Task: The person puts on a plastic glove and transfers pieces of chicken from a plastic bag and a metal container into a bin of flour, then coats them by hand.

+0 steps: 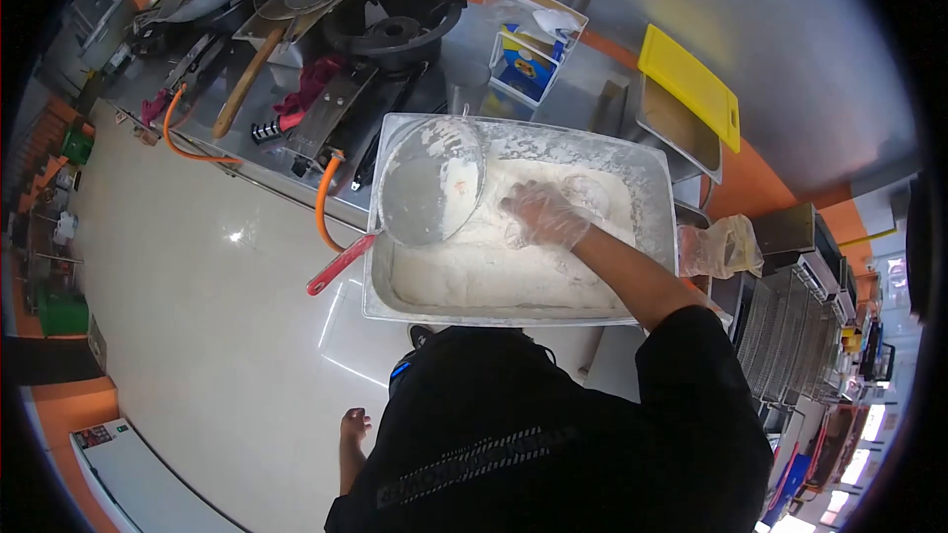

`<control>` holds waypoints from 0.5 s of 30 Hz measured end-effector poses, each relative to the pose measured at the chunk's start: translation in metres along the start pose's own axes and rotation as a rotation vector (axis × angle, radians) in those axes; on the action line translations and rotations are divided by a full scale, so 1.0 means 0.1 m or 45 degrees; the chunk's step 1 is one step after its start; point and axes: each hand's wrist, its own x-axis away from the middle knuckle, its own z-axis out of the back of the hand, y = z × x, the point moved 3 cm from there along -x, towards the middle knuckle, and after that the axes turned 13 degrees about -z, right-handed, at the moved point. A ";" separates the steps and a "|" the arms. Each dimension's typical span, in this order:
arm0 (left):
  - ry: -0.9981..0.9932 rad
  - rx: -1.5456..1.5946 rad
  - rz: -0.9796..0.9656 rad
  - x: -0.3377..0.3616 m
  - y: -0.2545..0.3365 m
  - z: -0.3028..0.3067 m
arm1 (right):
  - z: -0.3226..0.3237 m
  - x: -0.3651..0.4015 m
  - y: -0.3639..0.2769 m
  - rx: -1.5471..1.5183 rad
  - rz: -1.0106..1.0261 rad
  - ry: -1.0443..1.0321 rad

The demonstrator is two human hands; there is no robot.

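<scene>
My right hand (548,217), in a clear plastic glove dusted white, reaches into a deep metal pan (647,237) of white flour (464,276). Its fingers curl down over a flour-coated lump of food (514,235), partly hidden under them. Just behind the hand lies another coated lump (588,194). A round mesh strainer (420,192) rests across the pan's left part, its red handle (341,264) sticking out past the rim. My left hand (355,423) hangs low at my side, bare, away from the pan, fingers loosely bent with nothing seen in them.
Behind the pan, the steel counter holds a black bowl-shaped pan (395,30), a wooden-handled skimmer (249,82) and a white rack (528,61). A yellow board (689,84) leans over a metal container at right. Orange hoses (324,199) hang off the counter's front edge. Wire baskets (795,326) stand farther right.
</scene>
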 end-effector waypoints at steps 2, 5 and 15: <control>0.005 0.010 0.028 -0.05 -0.03 0.02 | 0.06 0.01 -0.05 0.102 -0.024 -0.048; -0.046 -0.017 -0.447 -0.19 -0.14 -0.07 | 0.20 0.02 -0.04 0.082 -0.087 -0.077; -0.030 0.039 -0.229 -0.18 -0.48 0.01 | -0.18 0.00 0.63 -0.648 -0.197 -0.114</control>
